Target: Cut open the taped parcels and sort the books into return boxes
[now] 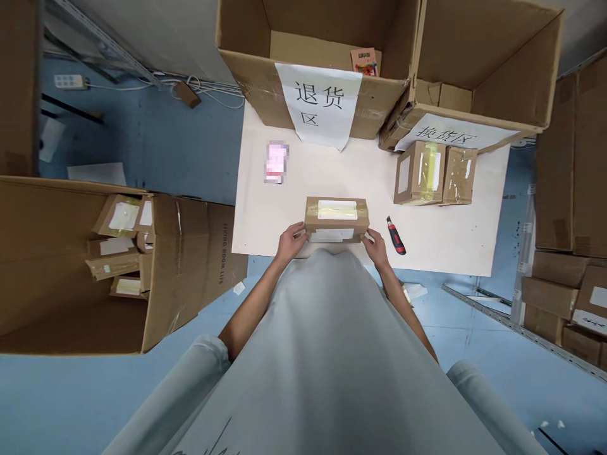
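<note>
A small taped cardboard box with white labels on its top and front rests at the near edge of the white table. My left hand grips its left end, and my right hand grips its right end. Just right of the box lies a red and black utility knife. Two more taped cardboard boxes stand side by side at the table's right. A blurred pinkish item lies at the table's back left.
Two big open cartons with paper signs, one left and one right, line the table's back. A large open carton at left holds several small boxes. Stacked cartons fill a shelf at right.
</note>
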`<state>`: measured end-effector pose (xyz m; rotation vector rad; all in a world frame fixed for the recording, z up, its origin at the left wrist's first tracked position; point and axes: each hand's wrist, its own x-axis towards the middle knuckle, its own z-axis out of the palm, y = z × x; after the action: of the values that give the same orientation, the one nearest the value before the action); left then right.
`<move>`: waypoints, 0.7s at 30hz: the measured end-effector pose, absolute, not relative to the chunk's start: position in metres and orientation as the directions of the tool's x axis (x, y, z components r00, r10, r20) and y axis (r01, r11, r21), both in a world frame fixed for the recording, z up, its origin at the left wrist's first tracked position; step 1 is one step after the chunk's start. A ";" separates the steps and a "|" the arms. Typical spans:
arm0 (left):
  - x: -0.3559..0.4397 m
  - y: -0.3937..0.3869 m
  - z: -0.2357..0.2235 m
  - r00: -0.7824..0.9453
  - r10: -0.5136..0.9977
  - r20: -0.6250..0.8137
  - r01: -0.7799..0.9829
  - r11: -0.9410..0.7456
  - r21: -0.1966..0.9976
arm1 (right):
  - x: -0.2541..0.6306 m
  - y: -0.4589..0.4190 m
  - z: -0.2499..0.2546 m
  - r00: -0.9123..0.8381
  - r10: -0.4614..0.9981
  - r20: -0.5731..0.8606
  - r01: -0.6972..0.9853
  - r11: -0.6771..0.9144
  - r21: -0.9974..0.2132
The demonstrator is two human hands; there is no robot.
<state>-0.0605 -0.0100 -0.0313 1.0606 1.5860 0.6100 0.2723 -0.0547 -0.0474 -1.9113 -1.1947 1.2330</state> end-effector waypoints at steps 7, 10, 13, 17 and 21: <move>-0.064 0.006 -0.028 -0.088 0.862 -0.499 0.336 0.497 0.800 | 0.266 -0.030 -0.044 0.196 0.890 -0.412 0.359 -0.456 -0.814; -0.060 0.007 -0.035 -0.052 0.811 -0.582 0.329 0.564 0.757 | 0.260 -0.027 -0.055 0.196 0.855 -0.481 0.379 -0.518 -0.766; -0.059 -0.001 -0.038 -0.042 0.798 -0.601 0.328 0.579 0.746 | 0.261 -0.034 -0.063 0.257 0.834 -0.488 0.341 -0.550 -0.762; -0.056 -0.009 -0.034 -0.114 0.782 -0.613 0.324 0.613 0.721 | 0.264 -0.045 -0.068 0.263 0.829 -0.494 0.296 -0.556 -0.777; -0.049 -0.013 -0.013 -0.107 0.827 -0.553 0.352 0.551 0.756 | 0.270 -0.052 -0.073 0.226 0.822 -0.522 0.272 -0.568 -0.777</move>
<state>-0.0490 -0.0125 -0.0134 0.9961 1.6964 0.5427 0.2699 -0.0524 -0.0727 -1.9667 -1.0030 1.3364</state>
